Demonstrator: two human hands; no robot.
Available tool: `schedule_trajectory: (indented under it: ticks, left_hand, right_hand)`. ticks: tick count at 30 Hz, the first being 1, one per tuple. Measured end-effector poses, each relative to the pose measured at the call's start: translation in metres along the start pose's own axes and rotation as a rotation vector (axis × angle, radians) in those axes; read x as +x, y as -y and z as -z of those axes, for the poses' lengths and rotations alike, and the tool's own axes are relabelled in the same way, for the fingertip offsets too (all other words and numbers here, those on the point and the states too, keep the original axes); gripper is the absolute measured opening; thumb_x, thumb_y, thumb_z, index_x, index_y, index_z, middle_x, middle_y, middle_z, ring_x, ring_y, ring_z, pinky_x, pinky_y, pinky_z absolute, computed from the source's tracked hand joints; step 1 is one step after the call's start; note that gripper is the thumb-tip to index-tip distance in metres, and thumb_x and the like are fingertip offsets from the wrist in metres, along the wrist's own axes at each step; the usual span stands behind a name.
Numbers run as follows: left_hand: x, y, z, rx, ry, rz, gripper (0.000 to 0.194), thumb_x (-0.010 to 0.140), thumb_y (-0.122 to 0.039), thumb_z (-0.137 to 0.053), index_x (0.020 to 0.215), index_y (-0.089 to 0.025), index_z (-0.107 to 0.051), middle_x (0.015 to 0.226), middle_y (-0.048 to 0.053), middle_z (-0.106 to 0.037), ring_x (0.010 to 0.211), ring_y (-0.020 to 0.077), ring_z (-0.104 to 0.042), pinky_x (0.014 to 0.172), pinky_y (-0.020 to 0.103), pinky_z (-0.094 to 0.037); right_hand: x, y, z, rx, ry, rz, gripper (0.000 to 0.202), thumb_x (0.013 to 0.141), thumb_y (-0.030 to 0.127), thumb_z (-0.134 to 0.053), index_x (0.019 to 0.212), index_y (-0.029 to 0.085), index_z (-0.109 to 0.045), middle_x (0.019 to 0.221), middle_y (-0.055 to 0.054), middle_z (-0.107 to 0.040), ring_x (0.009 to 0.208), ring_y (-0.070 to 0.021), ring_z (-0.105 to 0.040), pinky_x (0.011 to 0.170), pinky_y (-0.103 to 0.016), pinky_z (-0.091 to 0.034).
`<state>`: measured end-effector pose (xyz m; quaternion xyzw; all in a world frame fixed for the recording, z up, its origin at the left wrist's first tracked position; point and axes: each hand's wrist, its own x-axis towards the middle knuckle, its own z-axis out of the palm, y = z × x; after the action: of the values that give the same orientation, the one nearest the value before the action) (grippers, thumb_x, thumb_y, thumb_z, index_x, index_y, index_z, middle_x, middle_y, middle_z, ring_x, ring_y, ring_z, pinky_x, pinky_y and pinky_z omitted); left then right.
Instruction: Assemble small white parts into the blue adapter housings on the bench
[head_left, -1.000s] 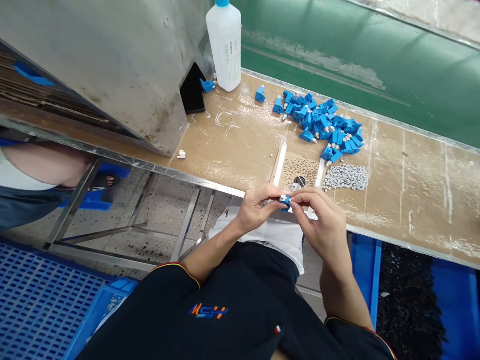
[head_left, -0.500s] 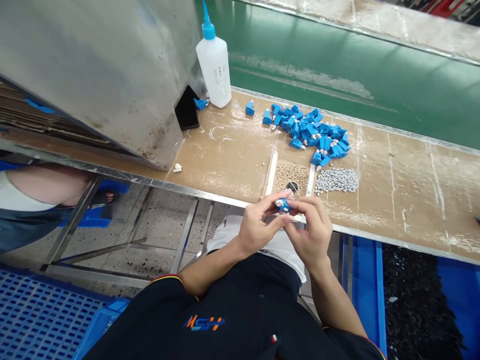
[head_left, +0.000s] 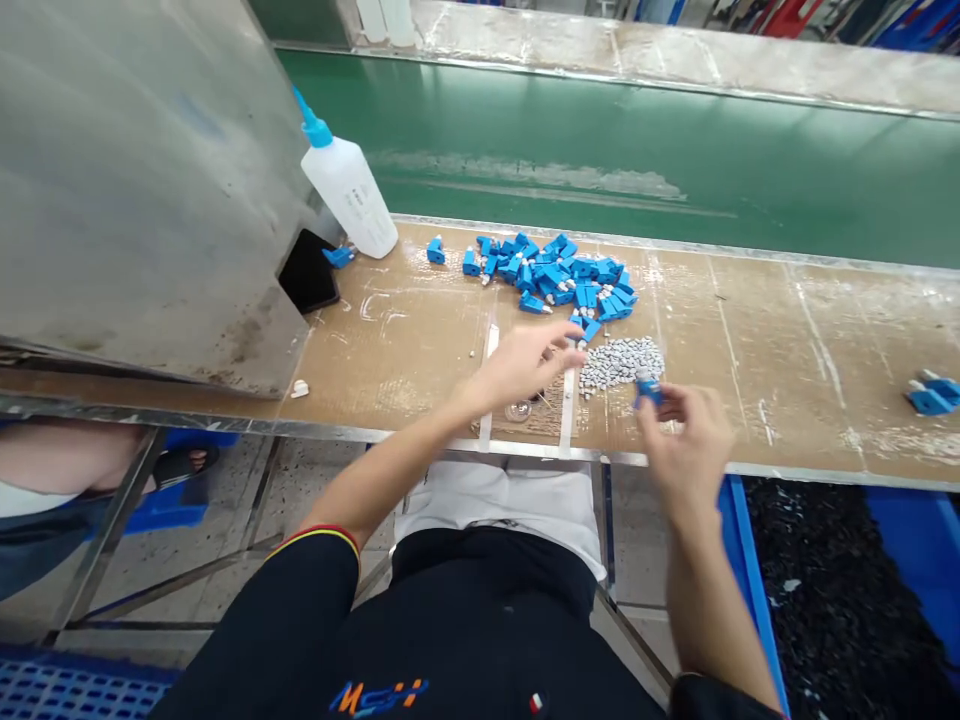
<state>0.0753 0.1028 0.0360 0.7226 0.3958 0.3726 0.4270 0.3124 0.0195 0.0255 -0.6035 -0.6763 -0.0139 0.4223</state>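
My right hand (head_left: 690, 445) pinches a small blue plastic part with a white tip (head_left: 648, 390) between thumb and fingers, just in front of a patch of small grey pieces (head_left: 626, 358). Stretched over a board section between two white strips (head_left: 566, 415), my left hand (head_left: 525, 362) has thumb and fingers apart. Its fingertips are beside a blue part (head_left: 589, 329) at the near edge of a heap of similar blue parts (head_left: 551, 272); whether they touch it I cannot tell. A small clear round dish (head_left: 517, 410) lies partly below the left wrist.
A white squeeze bottle (head_left: 351, 195) stands at the back left by a metal housing (head_left: 135, 200) and a black flat object (head_left: 309, 272). More blue parts (head_left: 934, 393) lie far right. Below the bench is a blue bin of black pieces (head_left: 825, 590). A person's leg (head_left: 67, 450) shows at left.
My hands have moved apart. The right hand has carried the blue part rightward; the left has let go and reached forward toward the heap. The camera view has shifted, showing blue parts at far right.
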Motion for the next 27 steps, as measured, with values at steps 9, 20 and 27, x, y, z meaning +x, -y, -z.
schedule_trajectory:
  ticks: [9,20,27]
  left_hand:
    - [0.097,0.055,-0.039,0.357,-0.069,0.181,0.024,0.080,-0.032,-0.077,0.071,-0.020,-0.058,0.075,0.009,-0.062,0.088,0.0299,-0.064,0.085,0.044,-0.052]
    - [0.053,0.034,0.008,0.143,-0.135,0.081,0.010,0.076,-0.019,-0.074,0.078,-0.019,-0.064,0.075,0.002,-0.063,0.075,0.0190,-0.059,0.081,0.036,-0.052]
    - [-0.070,0.005,0.051,-0.161,-0.430,0.166,0.017,0.081,-0.032,-0.078,0.091,-0.020,-0.074,0.093,0.005,-0.073,0.077,0.0157,-0.067,0.072,0.028,-0.056]
  right_hand:
    - [0.064,-0.150,0.086,-0.130,-0.217,0.094,0.039,0.090,0.043,-0.075,0.068,0.034,-0.044,0.062,-0.003,-0.035,0.071,-0.0292,-0.052,0.061,-0.043,-0.035]
    - [0.018,-0.079,-0.024,-0.006,0.436,0.067,0.015,0.095,0.032,-0.056,0.089,0.022,-0.066,0.085,-0.006,-0.066,0.069,-0.0209,-0.062,0.069,-0.037,-0.054]
    - [0.034,-0.090,-0.025,-0.174,0.528,0.042,0.010,0.088,0.026,-0.057,0.078,0.024,-0.060,0.083,-0.010,-0.065,0.080,-0.0280,-0.063,0.074,-0.041,-0.052]
